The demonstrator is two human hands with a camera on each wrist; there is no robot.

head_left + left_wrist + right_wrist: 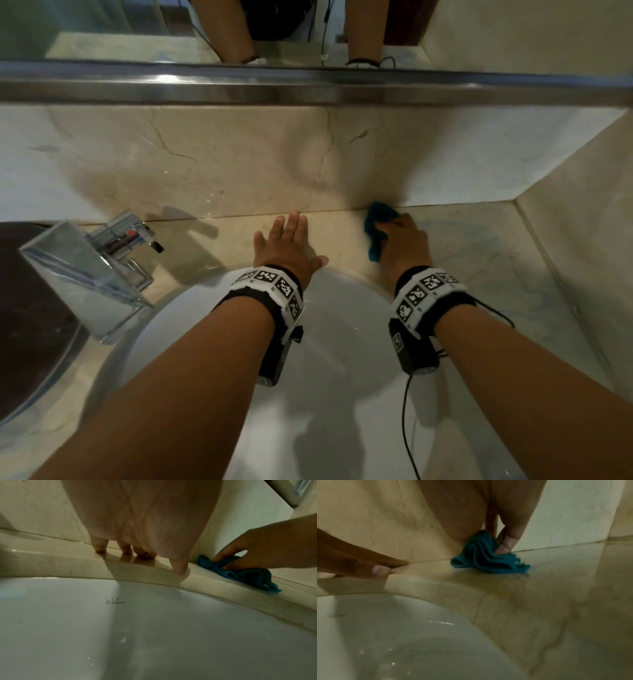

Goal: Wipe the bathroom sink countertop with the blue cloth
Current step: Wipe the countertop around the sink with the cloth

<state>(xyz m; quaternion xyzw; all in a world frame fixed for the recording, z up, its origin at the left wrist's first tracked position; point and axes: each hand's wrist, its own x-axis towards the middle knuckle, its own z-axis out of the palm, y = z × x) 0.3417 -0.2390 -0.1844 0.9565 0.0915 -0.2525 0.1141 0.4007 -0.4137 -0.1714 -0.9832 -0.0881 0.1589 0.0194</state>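
A bunched blue cloth [376, 226] [243, 573] [488, 557] lies on the beige marble countertop [496, 260] [556, 588], close to the back wall behind the sink. My right hand [404, 240] [257, 553] [505, 539] grips the cloth, fingers and thumb curled round it, pressing it onto the stone. To its left my left hand [287, 243] [140, 534] rests flat on the countertop with straight fingers [382, 569], the thumb at the rim of the white basin [329, 342] [154, 628].
A chrome faucet [99, 270] stands at the left of the basin. A marble backsplash [239, 161] rises behind the counter, with a metal ledge [308, 85] and mirror above. A side wall [589, 240] closes the counter on the right.
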